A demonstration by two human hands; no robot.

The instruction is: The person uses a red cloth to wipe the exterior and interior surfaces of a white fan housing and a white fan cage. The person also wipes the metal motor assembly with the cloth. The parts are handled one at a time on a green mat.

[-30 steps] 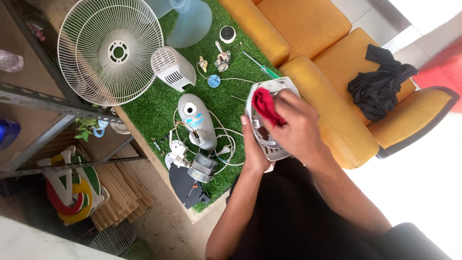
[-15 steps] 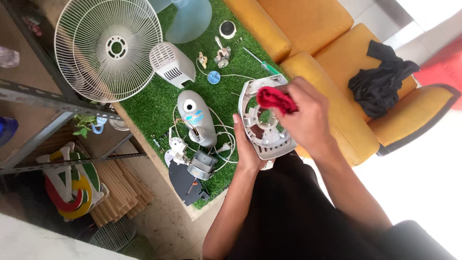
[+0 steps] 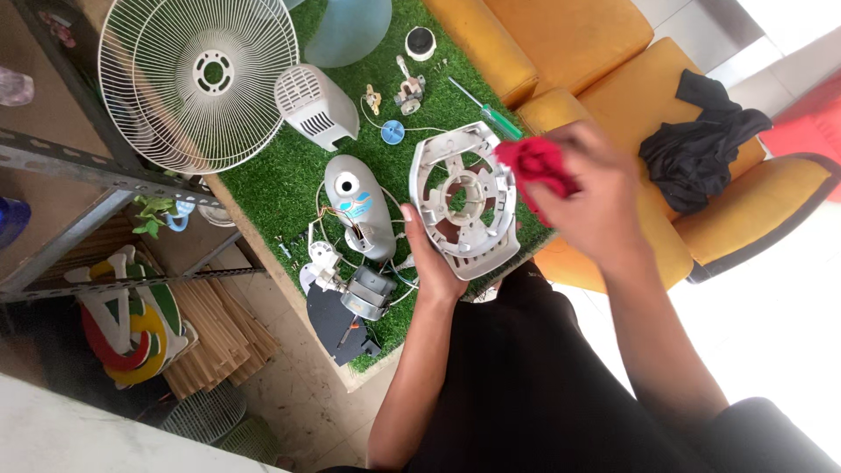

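Gripping a white round plastic fan housing plate (image 3: 464, 200) by its lower rim, left hand (image 3: 431, 263) fingers closed | right hand (image 3: 596, 197) fingers pinch a soft red cloth (image 3: 536, 166) at the plate's upper edge | plate likely light, stiff, best held by the rim | blue-patterned label on grey motor cover (image 3: 355, 203) left of the fingers, on the green turf surface (image 3: 280, 175).

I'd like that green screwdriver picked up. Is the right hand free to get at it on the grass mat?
Probably not yet: the right hand is holding a red cloth, though the green screwdriver lies uncovered just beyond it. The left hand holds the white fan part.
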